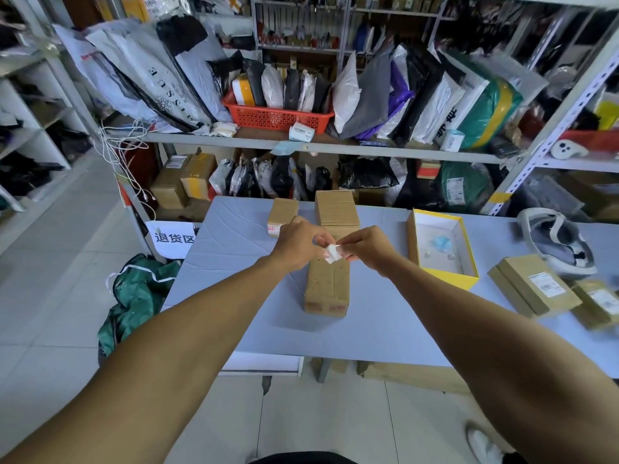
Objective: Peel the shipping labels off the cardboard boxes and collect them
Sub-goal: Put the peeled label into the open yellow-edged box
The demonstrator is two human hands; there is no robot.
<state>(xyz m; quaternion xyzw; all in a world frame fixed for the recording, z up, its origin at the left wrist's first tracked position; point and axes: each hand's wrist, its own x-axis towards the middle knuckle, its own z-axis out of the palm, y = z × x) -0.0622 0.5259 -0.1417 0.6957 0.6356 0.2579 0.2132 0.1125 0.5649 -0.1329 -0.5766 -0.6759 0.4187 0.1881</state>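
Note:
A small white shipping label (pixel 333 253) is pinched between my left hand (pixel 299 243) and my right hand (pixel 367 246), held just above a long cardboard box (pixel 326 289) lying in the middle of the table. Behind my hands stand a small cardboard box (pixel 282 211) and a larger one (pixel 336 209). An open yellow box (pixel 441 245) with a white inside sits to the right; something blue lies in it. Two flat cardboard boxes with labels on top, the nearer (pixel 536 285) and the outer (pixel 599 303), lie at the right edge.
The grey table (pixel 234 249) stands in front of metal shelves (pixel 335 147) packed with parcels and a red basket (pixel 274 117). A white headset (pixel 557 241) rests at the table's far right. A green bag (pixel 140 293) lies on the floor at the left.

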